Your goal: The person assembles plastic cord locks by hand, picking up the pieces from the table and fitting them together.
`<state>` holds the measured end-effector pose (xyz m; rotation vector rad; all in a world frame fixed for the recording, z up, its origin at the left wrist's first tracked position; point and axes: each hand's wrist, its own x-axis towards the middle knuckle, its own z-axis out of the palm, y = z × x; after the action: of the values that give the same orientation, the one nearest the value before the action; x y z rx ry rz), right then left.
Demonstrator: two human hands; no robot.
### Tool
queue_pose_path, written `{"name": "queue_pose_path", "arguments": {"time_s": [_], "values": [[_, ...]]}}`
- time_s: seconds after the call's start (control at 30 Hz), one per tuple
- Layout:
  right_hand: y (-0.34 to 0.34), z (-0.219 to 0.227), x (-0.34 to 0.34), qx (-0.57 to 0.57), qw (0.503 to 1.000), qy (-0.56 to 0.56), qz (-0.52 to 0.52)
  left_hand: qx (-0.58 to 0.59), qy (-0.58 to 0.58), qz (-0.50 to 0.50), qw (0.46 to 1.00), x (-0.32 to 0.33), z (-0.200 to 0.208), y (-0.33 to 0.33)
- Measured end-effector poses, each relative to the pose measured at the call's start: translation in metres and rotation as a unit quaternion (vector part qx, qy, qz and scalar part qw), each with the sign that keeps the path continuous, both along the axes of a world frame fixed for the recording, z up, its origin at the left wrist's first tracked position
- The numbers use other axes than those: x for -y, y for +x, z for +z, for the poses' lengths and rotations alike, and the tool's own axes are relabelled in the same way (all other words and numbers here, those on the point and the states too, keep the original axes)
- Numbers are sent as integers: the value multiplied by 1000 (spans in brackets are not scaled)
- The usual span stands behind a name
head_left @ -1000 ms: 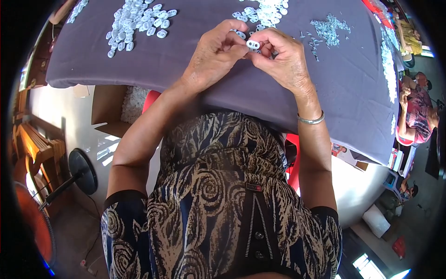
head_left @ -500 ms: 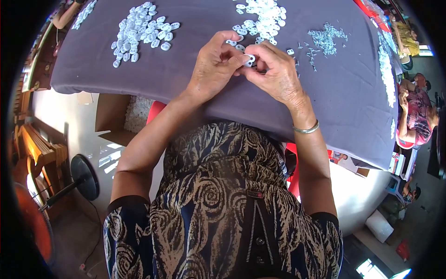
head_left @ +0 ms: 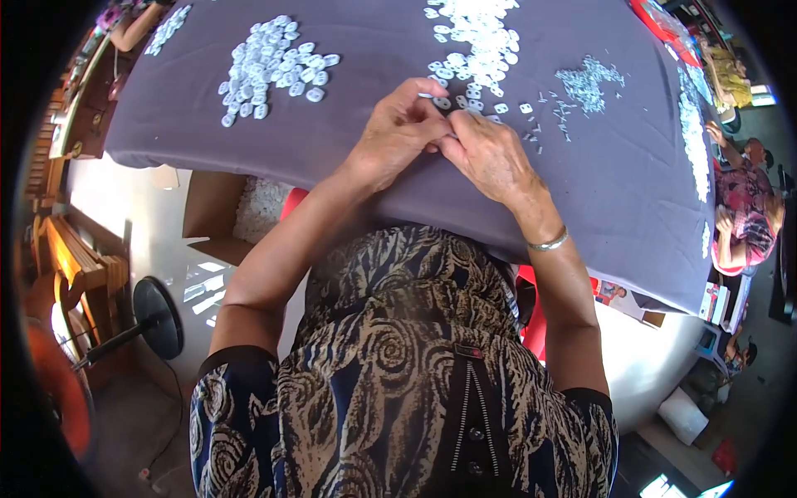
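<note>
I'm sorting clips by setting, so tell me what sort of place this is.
Probably a small, informal workroom, perhaps in a home: white pieces lie heaped on a cloth-covered table, tiny metal parts are piled near them, and other people are around it.

The tablecloth is plain greyish purple; between its left and right edges lie white pieces with dark holes, nearer the left edge white ovals with grey marks, nearer the right edge silvery-grey pin-like parts. Beyond the near edge, the garment carries tan swirls on black and navy, the chair is bright red
</note>
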<state>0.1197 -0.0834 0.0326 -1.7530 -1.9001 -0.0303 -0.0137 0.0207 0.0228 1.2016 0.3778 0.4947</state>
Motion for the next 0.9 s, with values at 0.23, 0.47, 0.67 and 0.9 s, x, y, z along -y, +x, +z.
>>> {"name": "queue_pose_path", "arguments": {"time_s": [0.23, 0.47, 0.67, 0.9], "values": [[-7, -3, 3, -44, 999, 18, 3, 5, 30, 9, 999, 4, 2, -2], [6, 6, 9, -84, 989, 45, -117, -59, 361, 191, 911, -40, -6, -7], [38, 4, 4, -213, 941, 174, -197, -192, 538, 325, 754, -111, 0, -54], [47, -5, 7, -231, 952, 126, -157, -127, 566, 338, 741, -92, -2, -36]]}}
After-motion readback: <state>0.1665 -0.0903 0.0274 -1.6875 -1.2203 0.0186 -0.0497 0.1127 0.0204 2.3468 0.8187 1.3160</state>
